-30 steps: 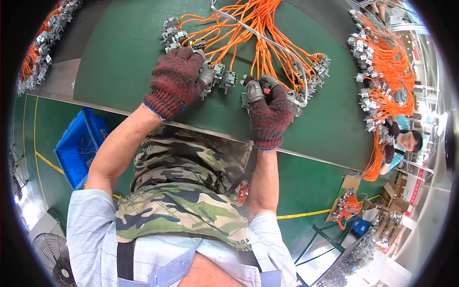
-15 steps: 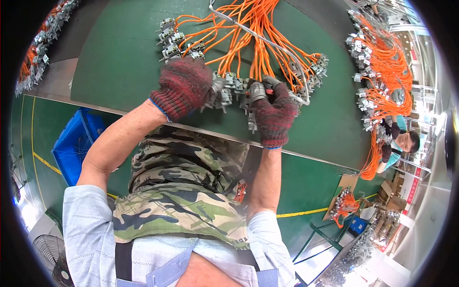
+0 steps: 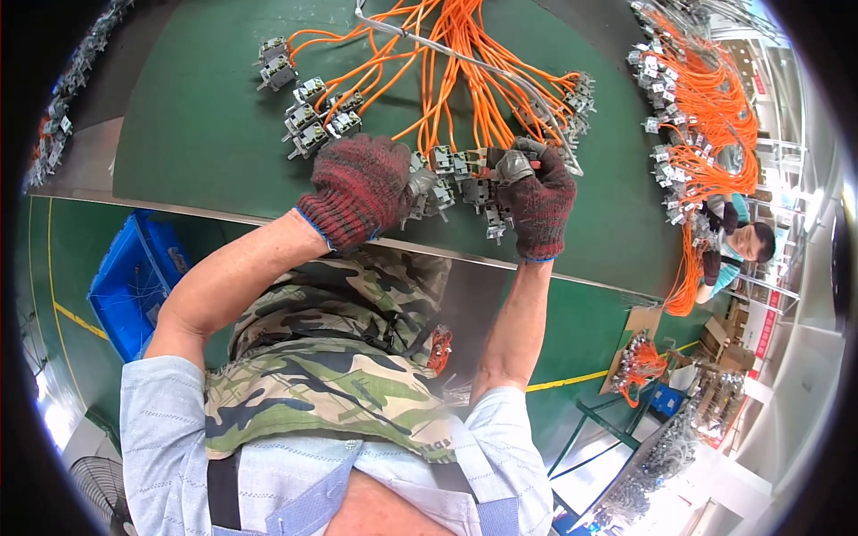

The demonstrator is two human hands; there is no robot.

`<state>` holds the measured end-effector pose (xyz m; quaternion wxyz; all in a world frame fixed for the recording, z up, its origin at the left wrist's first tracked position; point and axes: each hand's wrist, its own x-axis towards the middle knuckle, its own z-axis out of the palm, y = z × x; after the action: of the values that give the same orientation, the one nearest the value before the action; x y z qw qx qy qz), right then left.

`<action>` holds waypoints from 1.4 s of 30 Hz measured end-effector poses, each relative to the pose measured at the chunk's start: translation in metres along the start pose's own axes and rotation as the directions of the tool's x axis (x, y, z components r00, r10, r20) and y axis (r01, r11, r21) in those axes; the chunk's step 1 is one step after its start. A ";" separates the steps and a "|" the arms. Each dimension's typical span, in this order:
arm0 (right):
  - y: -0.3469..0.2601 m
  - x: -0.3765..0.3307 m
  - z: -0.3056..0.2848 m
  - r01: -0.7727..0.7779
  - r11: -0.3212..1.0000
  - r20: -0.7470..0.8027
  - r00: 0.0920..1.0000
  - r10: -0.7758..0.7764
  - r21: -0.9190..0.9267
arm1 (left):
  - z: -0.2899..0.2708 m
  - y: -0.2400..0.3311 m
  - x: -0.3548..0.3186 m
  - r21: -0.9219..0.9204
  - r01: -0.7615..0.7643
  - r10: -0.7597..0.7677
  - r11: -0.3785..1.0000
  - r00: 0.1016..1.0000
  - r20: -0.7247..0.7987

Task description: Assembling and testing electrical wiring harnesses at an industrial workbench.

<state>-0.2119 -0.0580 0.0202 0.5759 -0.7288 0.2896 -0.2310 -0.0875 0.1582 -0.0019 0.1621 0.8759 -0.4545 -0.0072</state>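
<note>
My left hand (image 3: 362,192), in a dark red knit glove with grey-taped fingers, is closed at the left end of a cluster of grey metal connectors (image 3: 442,192) near the table's front edge. My right hand (image 3: 542,205), gloved alike, pinches at the right end of that cluster; a small reddish bit shows between thumb and finger, too hidden to name. Orange cables (image 3: 456,71) run from the connectors to the far edge, and a grey cable (image 3: 447,52) crosses over them. More grey connectors (image 3: 306,121) lie beyond my left hand, and others (image 3: 576,94) beyond my right.
The green tabletop (image 3: 197,116) ends in a metal front edge close to my body. A blue bin (image 3: 134,286) stands below at the left. Orange cable bundles (image 3: 715,107) lie along the right, where another person (image 3: 737,241) works. A fan (image 3: 98,487) is at lower left.
The view has shifted, and both hands sit further right in it. My right hand has moved slightly away from my left along the connectors. The connectors beyond my left hand show more fully.
</note>
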 end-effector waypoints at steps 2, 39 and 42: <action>-0.002 -0.001 0.001 -0.039 0.999 -0.036 0.999 0.039 0.008 | -0.009 0.004 -0.001 -0.057 0.023 -0.023 0.998 1.000 0.002; -0.026 -0.040 0.016 0.139 0.987 0.076 0.986 -0.145 0.079 | -0.023 0.013 -0.013 0.053 -0.004 -0.011 0.999 0.957 0.290; -0.018 -0.028 0.022 0.161 0.986 -0.031 0.986 -0.162 -0.040 | -0.017 0.007 -0.016 0.003 -0.036 0.034 0.999 0.968 0.248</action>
<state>-0.2144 -0.0201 0.0324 0.5364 -0.7566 0.2436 -0.2839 -0.0999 0.1722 0.0138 0.1009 0.8606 -0.4864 -0.1121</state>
